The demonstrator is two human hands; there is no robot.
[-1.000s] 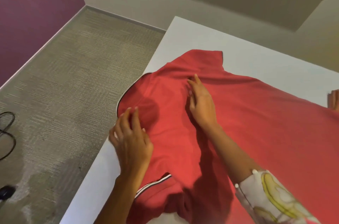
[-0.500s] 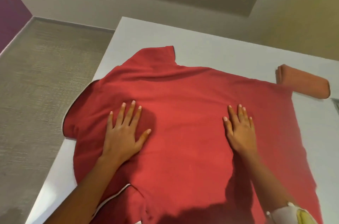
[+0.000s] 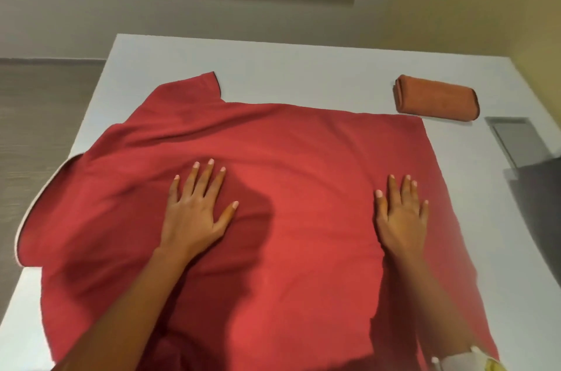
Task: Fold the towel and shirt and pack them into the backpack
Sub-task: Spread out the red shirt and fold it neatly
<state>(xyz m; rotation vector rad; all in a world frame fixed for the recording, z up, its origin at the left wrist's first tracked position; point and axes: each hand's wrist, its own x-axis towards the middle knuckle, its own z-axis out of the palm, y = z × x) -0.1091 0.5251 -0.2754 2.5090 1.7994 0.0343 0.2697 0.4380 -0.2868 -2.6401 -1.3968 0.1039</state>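
A red shirt (image 3: 303, 164) lies spread flat over most of the white table (image 3: 273, 67), one sleeve pointing to the far left and another hanging over the left edge. My left hand (image 3: 197, 209) presses flat on the shirt left of its middle, fingers straight and spread. Flat on the shirt's right part rests my right hand (image 3: 400, 215), fingers straight. A folded orange-brown towel (image 3: 437, 101) sits on the table beyond the shirt's far right corner, apart from both hands. No backpack is clearly in view.
A dark grey object (image 3: 537, 188) sits at the table's right edge, mostly cut off by the frame. Carpeted floor (image 3: 36, 115) lies to the left of the table. A beige wall (image 3: 273, 6) stands behind the far edge.
Both hands moved from the shirt's collar end onto its body and spread apart, flattening it. The view swung right, bringing the folded towel into sight.
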